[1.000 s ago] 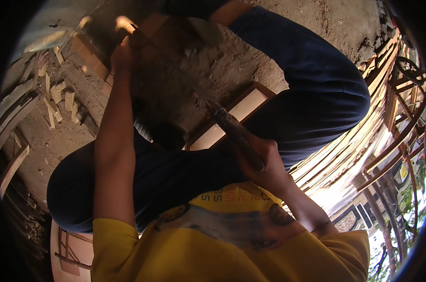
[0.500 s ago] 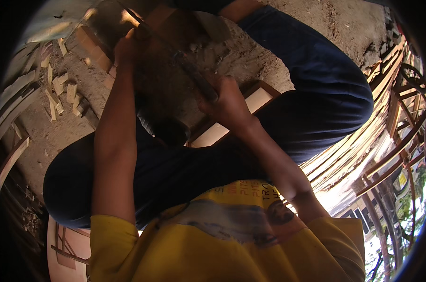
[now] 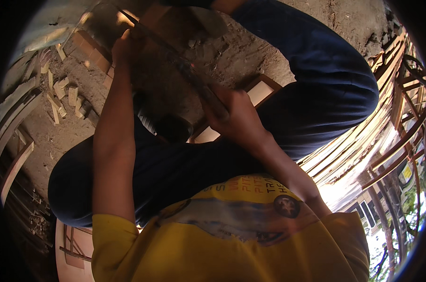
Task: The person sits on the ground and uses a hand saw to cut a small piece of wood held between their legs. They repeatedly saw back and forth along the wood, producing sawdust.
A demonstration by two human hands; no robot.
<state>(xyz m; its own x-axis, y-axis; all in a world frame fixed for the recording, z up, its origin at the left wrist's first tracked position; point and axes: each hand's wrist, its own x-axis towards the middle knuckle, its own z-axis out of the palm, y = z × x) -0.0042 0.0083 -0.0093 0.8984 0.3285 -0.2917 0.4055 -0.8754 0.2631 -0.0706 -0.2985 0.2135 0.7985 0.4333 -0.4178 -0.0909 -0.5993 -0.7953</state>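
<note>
My right hand (image 3: 236,115) is closed around the near end of a long, dark, bar-shaped tool (image 3: 187,70). The tool slants up and left, and its far end passes close to my left hand. At the upper left, my left hand (image 3: 122,49) is closed with the thumb up, beside a dim reddish-brown wooden piece (image 3: 152,16). Deep shadow hides its fingers, so what they grip cannot be made out. A bright patch of light falls just beyond that hand.
Small wood offcuts (image 3: 60,89) lie scattered on the dirt floor (image 3: 39,141) at left. A wooden frame (image 3: 262,91) sits by my bent right leg (image 3: 326,98). Stacked wood strips (image 3: 344,150) stand at right. A dark round object (image 3: 173,128) is between my legs.
My right hand has drawn back toward my body and slightly right, bringing the tool's near end with it. My left hand stays almost in place.
</note>
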